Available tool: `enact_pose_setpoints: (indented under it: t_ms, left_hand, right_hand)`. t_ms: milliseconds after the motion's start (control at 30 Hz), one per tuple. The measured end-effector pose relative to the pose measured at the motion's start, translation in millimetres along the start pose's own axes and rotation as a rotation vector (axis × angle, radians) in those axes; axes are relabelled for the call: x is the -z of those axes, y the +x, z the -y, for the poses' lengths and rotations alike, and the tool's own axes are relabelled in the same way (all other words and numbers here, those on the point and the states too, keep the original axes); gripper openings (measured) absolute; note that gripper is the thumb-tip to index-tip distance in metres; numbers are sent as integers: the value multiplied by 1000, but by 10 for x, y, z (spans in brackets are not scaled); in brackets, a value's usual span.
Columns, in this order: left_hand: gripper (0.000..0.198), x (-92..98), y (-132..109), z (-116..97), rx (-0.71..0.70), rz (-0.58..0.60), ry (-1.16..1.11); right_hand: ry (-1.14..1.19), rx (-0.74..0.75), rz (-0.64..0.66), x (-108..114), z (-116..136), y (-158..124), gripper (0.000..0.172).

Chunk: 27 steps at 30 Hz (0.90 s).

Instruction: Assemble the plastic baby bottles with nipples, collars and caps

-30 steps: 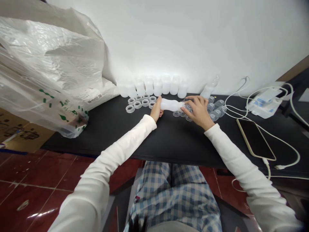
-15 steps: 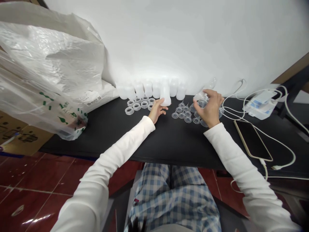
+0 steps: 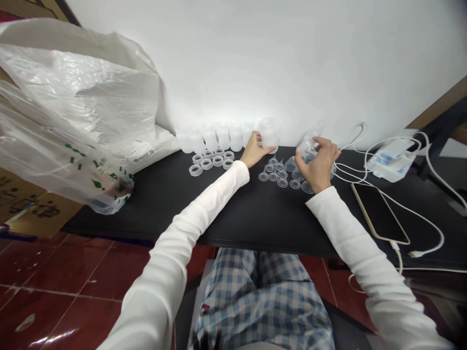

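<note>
My left hand [image 3: 257, 150] has its thumb and fingers around a frosted white bottle [image 3: 269, 132] by the wall, at the right end of a row of similar bottles [image 3: 210, 138]. My right hand [image 3: 320, 163] is closed on a clear plastic piece [image 3: 308, 143] that tilts up toward the wall and ends in a narrow rounded tip. Just left of it lie several clear teats [image 3: 273, 176] with round flanges. Clear domed caps [image 3: 307, 187] are partly hidden under my right hand. Ring-shaped collars [image 3: 206, 164] lie before the bottles.
A large white plastic bag [image 3: 109, 92] and a printed clear bag [image 3: 98, 170] stand at the left, near a cardboard box [image 3: 47, 211]. On the right are a phone [image 3: 380, 213], white cables [image 3: 419, 214] and a white-and-blue box [image 3: 392, 158] on the black table [image 3: 255, 214].
My left hand has moved right along the bottle row, with a bottle in its fingers. My right hand stays over the clear parts, still holding the clear piece.
</note>
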<state>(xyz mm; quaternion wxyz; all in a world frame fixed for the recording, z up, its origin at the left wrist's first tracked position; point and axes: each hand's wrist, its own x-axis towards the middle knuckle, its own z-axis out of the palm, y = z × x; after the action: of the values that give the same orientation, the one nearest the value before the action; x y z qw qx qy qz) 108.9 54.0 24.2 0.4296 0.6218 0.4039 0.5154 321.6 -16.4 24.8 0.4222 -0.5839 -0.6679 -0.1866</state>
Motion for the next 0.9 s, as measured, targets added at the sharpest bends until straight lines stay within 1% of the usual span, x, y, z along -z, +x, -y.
enact_pose_setpoints:
  t_ms: [100, 167, 300, 400, 533, 633, 733, 800, 833, 900]
  left_hand:
    - [51, -238, 165, -95, -17, 11, 202]
    - [49, -393, 212, -127, -2, 46, 323]
    - [47, -645, 198, -117, 80, 93, 514]
    - [46, -740, 173, -87, 143, 102, 602]
    - [40, -724, 184, -63, 163, 115, 593]
    - [32, -636, 173, -71, 122, 104, 587]
    - [21, -523, 89, -106, 36, 74, 531]
    - [16, -442, -14, -143, -70, 73, 393]
    - [14, -398, -76, -164, -120, 91, 294]
    - [18, -303, -216, -208, -166, 142, 91]
  right_hand:
    - [-9, -2, -21, -3, -9, 2, 54]
    - [-15, -3, -35, 1, -4, 4, 54]
    - [-21, -5, -36, 23, 22, 4, 53]
    - [-16, -22, -30, 49, 43, 7, 51]
    - [3, -42, -50, 79, 41, 26, 53]
    - [-3, -70, -53, 87, 21, 44, 54]
    - [-4, -96, 6, 80, 7, 50, 55]
    - [3, -63, 62, 70, 20, 43, 55]
    - [10, -24, 97, 65, 36, 36, 54]
    - [28, 87, 175, 61, 90, 16, 50]
